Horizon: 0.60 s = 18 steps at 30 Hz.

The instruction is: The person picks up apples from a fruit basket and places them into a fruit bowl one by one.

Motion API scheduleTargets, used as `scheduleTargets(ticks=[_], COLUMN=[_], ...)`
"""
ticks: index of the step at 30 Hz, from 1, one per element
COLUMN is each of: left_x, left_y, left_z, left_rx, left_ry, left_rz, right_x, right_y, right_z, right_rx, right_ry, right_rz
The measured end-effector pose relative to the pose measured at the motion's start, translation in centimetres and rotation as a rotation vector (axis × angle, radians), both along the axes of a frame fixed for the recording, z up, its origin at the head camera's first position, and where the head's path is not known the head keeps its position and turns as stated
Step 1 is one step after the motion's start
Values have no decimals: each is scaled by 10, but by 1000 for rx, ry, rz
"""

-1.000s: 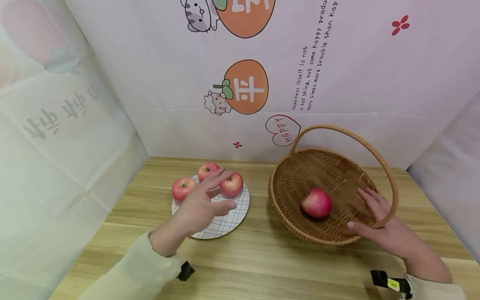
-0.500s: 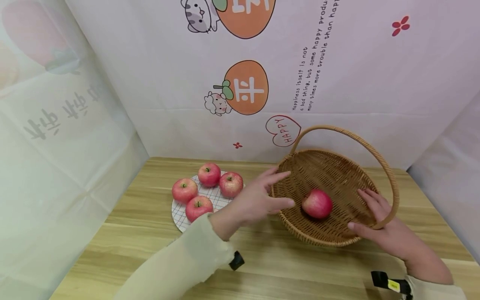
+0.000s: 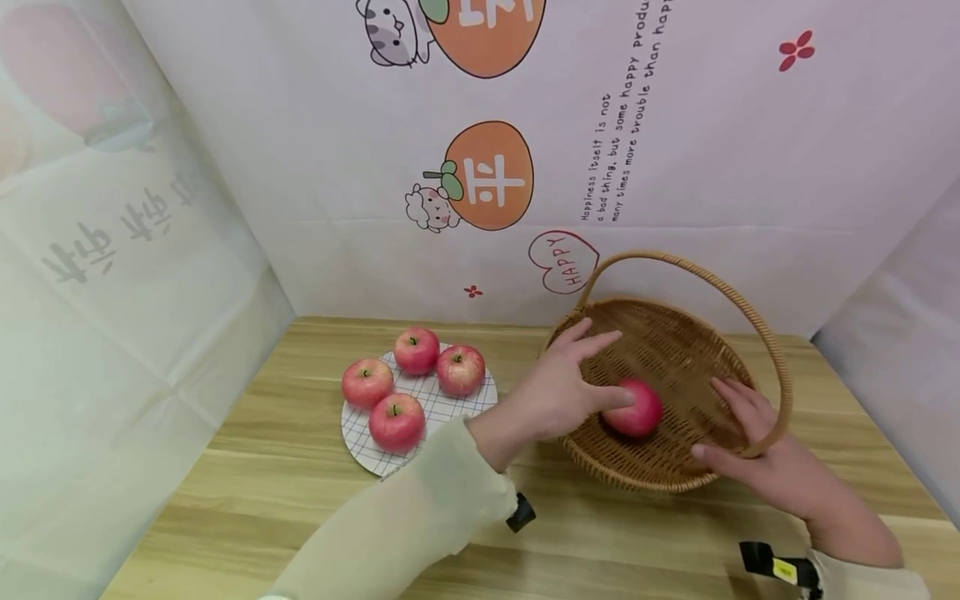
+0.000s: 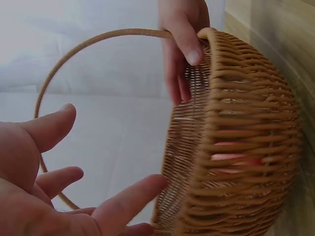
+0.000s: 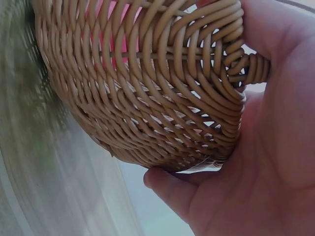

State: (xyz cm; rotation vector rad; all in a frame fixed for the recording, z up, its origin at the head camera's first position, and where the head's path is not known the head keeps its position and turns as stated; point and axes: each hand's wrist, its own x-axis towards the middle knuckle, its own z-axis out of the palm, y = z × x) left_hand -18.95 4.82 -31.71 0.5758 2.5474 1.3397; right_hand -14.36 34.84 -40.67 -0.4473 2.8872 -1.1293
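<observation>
A brown wicker basket (image 3: 675,350) with a tall handle stands at the right, tilted toward me. One red apple (image 3: 645,417) lies inside it, partly behind my left thumb. My left hand (image 3: 555,392) hovers over the basket's left rim, fingers spread and holding nothing; the left wrist view shows that hand (image 4: 34,196) beside the woven wall (image 4: 246,123). At the basket's right side my right hand (image 3: 780,458) grips the rim by the foot of the handle. In the right wrist view, the apple (image 5: 118,34) shows red through the weave.
Left of the basket, a round white plate (image 3: 450,408) with a grid pattern bears several red apples (image 3: 397,422). Both stand on a wooden table (image 3: 255,467). A printed white cloth (image 3: 360,267) closes off the back, with pale cloth at both sides.
My left hand has moved right, from above the plate to above the basket, uncovering the apples on the plate. The right hand stays on the rim, and the apple in the basket has not moved.
</observation>
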Motion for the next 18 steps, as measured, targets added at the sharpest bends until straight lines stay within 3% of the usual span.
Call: scheduleTargets(ticks=[5, 11, 13, 18], left_x=[-18, -35, -36, -36], left_y=[18, 39, 44, 55], left_z=[-15, -35, -40, -48], left_rx=[-62, -48, -103, -317], left_ry=[-71, -229, -210, -81], left_rz=[36, 71, 65, 39], right_x=[0, 1, 1, 0], right_y=[-2, -2, -2, -1], right_z=[1, 1, 1, 1], right_rx=[-2, -5, -6, -9], right_ry=[-5, -2, -3, -1], right_rz=[-5, -2, -1, 3])
